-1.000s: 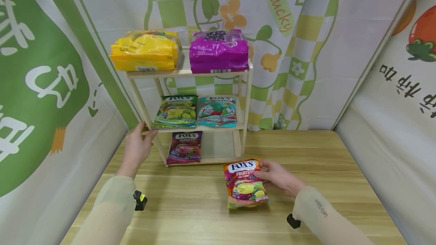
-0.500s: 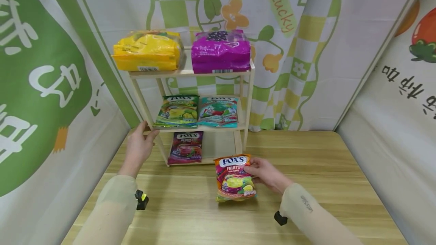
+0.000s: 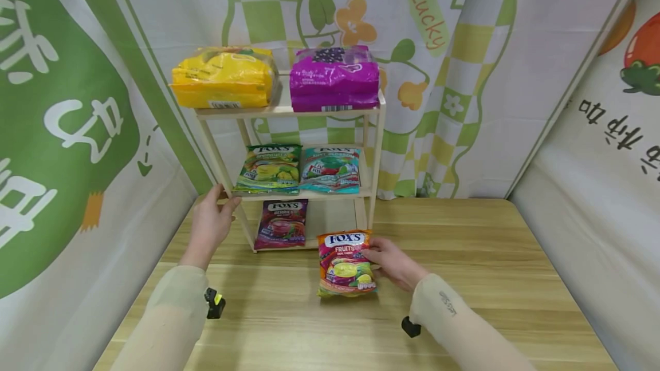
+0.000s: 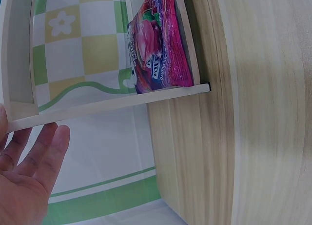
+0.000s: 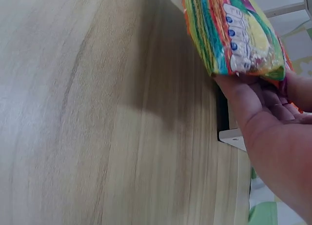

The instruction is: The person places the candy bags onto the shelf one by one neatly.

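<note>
My right hand (image 3: 394,262) grips the right side of an orange-red FOX'S Fruits candy bag (image 3: 344,265), thumb on its front. The bag is raised off the table before the bottom tier of a small wooden shelf rack (image 3: 289,111); in the right wrist view its printed lower end (image 5: 243,39) shows above the fingers. My left hand (image 3: 210,222) holds the rack's left post, fingers behind it in the left wrist view. On the bottom tier's left side lies a purple FOX'S Berries bag (image 3: 281,223). The middle tier bears a green bag (image 3: 269,169) and a turquoise bag (image 3: 330,169).
A yellow bag (image 3: 224,79) and a purple bag (image 3: 334,80) lie on the rack's top tier. The rack stands on a wooden table (image 3: 464,256), near the patterned curtain (image 3: 454,147) at the back. Printed cloth walls close in both sides.
My right hand has carried the Fruits candy bag leftward and slightly away from me, nearer the rack's bottom tier. The left hand keeps its hold on the post.
</note>
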`<action>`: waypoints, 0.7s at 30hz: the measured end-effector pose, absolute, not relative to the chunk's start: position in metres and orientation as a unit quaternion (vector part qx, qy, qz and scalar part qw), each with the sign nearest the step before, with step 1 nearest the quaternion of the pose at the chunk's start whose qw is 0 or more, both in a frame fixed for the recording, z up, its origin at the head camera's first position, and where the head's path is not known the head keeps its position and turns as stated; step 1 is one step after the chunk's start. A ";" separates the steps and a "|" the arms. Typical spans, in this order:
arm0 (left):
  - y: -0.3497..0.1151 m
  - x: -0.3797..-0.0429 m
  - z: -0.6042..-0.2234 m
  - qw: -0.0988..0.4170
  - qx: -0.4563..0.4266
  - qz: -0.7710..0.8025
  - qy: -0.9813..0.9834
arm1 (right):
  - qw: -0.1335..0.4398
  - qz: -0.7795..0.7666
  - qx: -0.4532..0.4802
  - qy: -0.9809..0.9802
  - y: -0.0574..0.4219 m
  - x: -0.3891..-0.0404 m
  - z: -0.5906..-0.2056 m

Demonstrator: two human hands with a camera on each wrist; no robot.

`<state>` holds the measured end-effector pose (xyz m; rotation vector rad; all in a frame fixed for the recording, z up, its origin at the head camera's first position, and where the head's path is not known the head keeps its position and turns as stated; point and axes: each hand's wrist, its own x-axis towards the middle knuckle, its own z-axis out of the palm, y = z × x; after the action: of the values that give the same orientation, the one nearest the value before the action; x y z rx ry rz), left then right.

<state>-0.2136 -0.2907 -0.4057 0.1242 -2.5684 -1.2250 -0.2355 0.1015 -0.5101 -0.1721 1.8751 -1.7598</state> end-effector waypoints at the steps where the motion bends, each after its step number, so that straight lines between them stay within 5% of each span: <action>1: -0.291 -0.214 -0.406 0.147 0.043 -0.424 -0.892 | 0.280 -0.657 -0.065 0.697 0.100 -0.236 -0.511; 21: -0.291 -0.213 -0.407 0.153 0.046 -0.429 -0.889 | 0.284 -0.680 -0.044 0.675 0.086 -0.239 -0.518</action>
<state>-0.2134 -0.2911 -0.4075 0.1318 -2.5499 -1.2314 -0.2392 0.0864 -0.5178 -0.1190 1.8054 -1.8202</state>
